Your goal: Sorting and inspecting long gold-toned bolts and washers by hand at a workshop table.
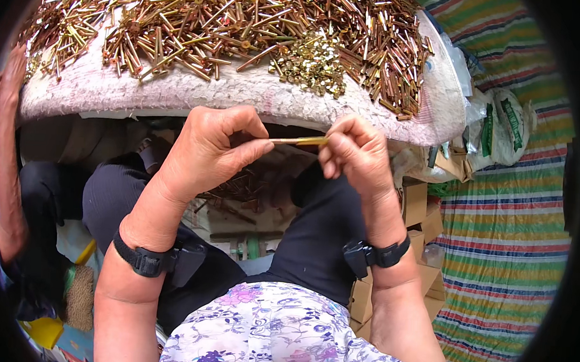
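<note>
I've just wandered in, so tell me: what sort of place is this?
Probably a makeshift workshop: loose metal rods are heaped on a cloth-covered table, with cardboard boxes and a striped sheet to the right.

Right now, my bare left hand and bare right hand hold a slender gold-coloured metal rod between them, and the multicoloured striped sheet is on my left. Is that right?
Not quite: the multicoloured striped sheet is on your right, as the head view shows. Your bare left hand and bare right hand do hold the slender gold-coloured metal rod between them.
</note>
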Available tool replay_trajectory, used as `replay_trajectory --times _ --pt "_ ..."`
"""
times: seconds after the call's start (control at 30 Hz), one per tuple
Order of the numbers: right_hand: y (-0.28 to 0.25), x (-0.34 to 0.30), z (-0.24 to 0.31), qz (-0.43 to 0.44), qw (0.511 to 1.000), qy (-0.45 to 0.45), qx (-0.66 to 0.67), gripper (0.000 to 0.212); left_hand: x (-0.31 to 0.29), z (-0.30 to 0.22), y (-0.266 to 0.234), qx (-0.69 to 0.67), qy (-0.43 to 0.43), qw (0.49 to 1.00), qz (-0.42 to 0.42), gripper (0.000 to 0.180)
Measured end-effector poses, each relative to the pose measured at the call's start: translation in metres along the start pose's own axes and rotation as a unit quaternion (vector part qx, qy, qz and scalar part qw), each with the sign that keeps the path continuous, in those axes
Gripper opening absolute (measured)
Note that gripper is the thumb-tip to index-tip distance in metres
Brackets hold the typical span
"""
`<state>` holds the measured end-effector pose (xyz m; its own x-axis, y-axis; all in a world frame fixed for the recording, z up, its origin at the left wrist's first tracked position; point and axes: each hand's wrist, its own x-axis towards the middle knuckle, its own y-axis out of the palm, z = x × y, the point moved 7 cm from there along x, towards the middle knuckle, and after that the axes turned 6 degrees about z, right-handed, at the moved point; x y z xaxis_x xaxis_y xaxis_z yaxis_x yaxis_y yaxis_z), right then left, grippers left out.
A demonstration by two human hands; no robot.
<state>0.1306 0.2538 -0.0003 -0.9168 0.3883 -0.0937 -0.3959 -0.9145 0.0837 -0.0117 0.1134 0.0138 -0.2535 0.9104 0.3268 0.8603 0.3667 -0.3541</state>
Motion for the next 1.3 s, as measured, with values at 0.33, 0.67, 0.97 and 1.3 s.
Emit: replay_trajectory --times 0.33,0.67,0.97,1.3 --pt "-0.016 0.010 0.020 -0.101 0.965 -0.092 -0.223 0.008 -0.006 0.023 0.034 -0.221 -0.211 0.949 0.076 0.011" --pt "-0.042 0.049 0.023 -0.194 0.774 -0.129 -0.589 0.010 0.001 0.033 0.031 -0.273 -0.223 0.936 0.027 0.014" --pt "-0.024 0.045 0.032 -0.199 0.701 -0.227 -0.646 0.010 -0.005 0.036 0.030 -0.271 -0.213 0.939 0.023 0.014" --pt "-0.005 0.003 0.011 -0.062 0.994 -0.045 -0.072 0.012 -0.008 0.032 0.022 -0.269 -0.202 0.941 0.019 0.015"
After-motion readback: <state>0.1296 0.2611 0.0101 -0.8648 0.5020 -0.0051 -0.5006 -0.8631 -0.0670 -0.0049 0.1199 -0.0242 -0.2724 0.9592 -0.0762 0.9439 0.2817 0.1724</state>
